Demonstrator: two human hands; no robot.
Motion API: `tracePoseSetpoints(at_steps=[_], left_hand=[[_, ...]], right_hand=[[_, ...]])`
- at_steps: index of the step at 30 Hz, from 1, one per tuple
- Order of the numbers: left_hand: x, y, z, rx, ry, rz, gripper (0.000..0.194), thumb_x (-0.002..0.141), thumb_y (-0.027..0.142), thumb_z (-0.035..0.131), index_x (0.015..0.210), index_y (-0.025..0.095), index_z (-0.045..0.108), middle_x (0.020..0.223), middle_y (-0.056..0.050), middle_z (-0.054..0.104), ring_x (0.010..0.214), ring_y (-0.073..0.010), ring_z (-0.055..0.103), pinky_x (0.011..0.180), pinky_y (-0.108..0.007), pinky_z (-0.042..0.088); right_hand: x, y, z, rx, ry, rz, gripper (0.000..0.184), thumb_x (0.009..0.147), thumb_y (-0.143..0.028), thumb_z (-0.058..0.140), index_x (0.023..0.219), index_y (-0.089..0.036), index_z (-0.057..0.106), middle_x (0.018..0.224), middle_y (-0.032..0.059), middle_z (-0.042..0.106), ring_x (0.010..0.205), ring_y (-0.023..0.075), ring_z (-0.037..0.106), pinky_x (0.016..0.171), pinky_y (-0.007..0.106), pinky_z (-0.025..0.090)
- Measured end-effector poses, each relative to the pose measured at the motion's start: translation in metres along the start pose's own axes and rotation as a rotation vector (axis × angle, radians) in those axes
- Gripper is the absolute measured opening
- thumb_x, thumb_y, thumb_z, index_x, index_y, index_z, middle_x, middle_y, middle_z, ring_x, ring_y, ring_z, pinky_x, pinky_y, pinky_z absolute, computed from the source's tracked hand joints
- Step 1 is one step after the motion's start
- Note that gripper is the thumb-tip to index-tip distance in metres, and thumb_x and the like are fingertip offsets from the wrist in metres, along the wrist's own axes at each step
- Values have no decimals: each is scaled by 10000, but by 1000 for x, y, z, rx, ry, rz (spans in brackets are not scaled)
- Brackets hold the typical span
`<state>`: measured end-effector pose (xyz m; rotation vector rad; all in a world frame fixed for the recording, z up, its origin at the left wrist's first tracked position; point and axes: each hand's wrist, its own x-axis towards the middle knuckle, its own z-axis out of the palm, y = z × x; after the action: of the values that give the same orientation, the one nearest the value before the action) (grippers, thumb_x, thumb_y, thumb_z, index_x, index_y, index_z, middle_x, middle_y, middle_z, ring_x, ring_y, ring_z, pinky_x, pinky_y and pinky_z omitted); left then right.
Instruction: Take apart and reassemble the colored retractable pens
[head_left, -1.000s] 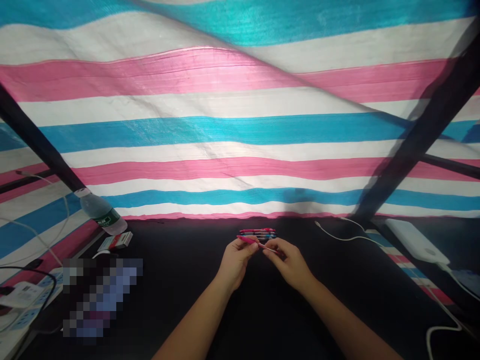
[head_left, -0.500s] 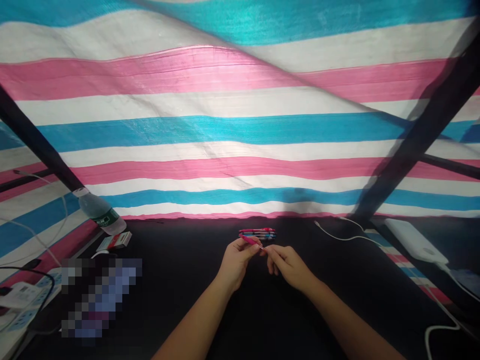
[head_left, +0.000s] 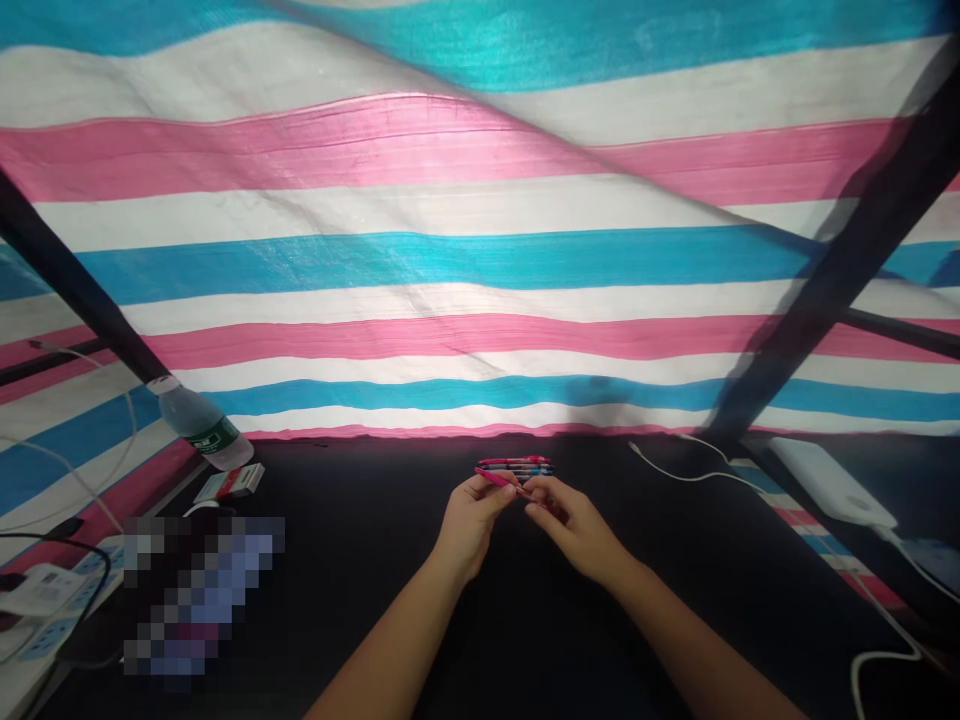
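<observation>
My left hand [head_left: 472,525] and my right hand [head_left: 574,525] meet above the black tabletop [head_left: 360,490]. Between them is a pink pen [head_left: 495,481], its barrel pinched in my left fingers. Its other end disappears behind the fingers of my right hand. Just beyond my fingertips, a small stack of pens [head_left: 515,466] in pink, red and blue lies on the tabletop, close to my hands but apparently not touched.
A water bottle [head_left: 199,425] lies at the far left near a small red-and-white box [head_left: 229,483]. A pixelated object [head_left: 199,600] and power strip [head_left: 45,600] sit left; a power bank [head_left: 832,483] and white cable [head_left: 690,476] sit right. A striped tarp [head_left: 450,260] forms the backdrop.
My right hand has closed in on the pink pen's far end, now covering its tip. My left hand and the pen stack stay nearly where they were.
</observation>
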<state>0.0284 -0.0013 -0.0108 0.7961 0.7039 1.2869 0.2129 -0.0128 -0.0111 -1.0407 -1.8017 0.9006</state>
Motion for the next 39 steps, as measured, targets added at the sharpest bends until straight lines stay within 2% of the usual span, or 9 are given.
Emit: tracePoseSetpoints(at_steps=[5, 11, 14, 19, 23, 26, 28, 33, 39], left_hand=[[0, 0, 1, 9, -4, 0, 237, 694, 225, 925, 892, 149, 820, 916, -68, 762, 885, -190, 668, 915, -325, 486], [-4, 4, 6, 36, -46, 15, 192, 710, 221, 905, 857, 144, 808, 875, -66, 749, 844, -194, 659, 902, -339, 487], [-5, 5, 7, 42, -61, 22, 182, 718, 229, 900, 850, 147, 806, 866, -62, 749, 836, -193, 663, 896, -334, 487], [-3, 2, 4, 36, -21, 0, 299, 674, 226, 934, 944, 162, 825, 952, -87, 790, 915, -222, 691, 944, -358, 479], [1, 1, -3, 95, -30, -61, 521, 578, 147, 958, 1079, 173, 816, 992, -103, 799, 951, -251, 704, 929, -371, 482], [5, -1, -9, 149, 11, -83, 447, 594, 150, 925, 1030, 170, 826, 946, -96, 788, 862, -219, 694, 803, -321, 484], [7, -2, -12, 184, 59, -96, 362, 620, 155, 894, 976, 167, 831, 911, -91, 780, 807, -194, 676, 727, -290, 459], [6, -1, -13, 205, 109, -96, 294, 617, 147, 863, 908, 169, 826, 905, -96, 776, 787, -191, 664, 679, -277, 433], [5, 2, -11, 205, 105, -101, 273, 614, 141, 859, 883, 173, 819, 895, -88, 775, 735, -173, 649, 656, -271, 423]], right_hand=[[0, -3, -1, -8, 33, -11, 210, 982, -418, 627, 1000, -219, 695, 781, 19, 672, 687, 191, 608, 634, 305, 469], [2, 3, -1, 359, -66, 170, 380, 978, -545, 610, 863, -186, 665, 631, -13, 634, 514, 140, 561, 528, 267, 428], [2, 7, 1, 495, -77, 220, 355, 958, -532, 653, 891, -184, 673, 608, -19, 637, 470, 127, 542, 487, 252, 379], [2, 9, 3, 757, 64, 211, 331, 895, -485, 743, 1101, -233, 683, 647, -30, 576, 524, 142, 506, 482, 262, 348], [9, 7, -5, 846, 212, 158, 332, 915, -591, 665, 890, -260, 651, 770, 13, 562, 694, 199, 554, 595, 329, 471], [13, 4, -14, 872, 270, 128, 370, 973, -590, 579, 787, -271, 552, 878, 21, 575, 842, 226, 587, 771, 401, 529], [13, 1, -19, 941, 280, 126, 365, 1000, -561, 543, 773, -277, 515, 804, 0, 509, 770, 212, 550, 779, 409, 524], [9, -7, -27, 1107, 354, 122, 462, 1020, -561, 442, 660, -277, 386, 661, -31, 302, 588, 209, 361, 612, 405, 441], [7, -4, -29, 1077, 434, 43, 462, 982, -468, 528, 618, -275, 319, 619, -35, 262, 559, 211, 287, 574, 407, 369]])
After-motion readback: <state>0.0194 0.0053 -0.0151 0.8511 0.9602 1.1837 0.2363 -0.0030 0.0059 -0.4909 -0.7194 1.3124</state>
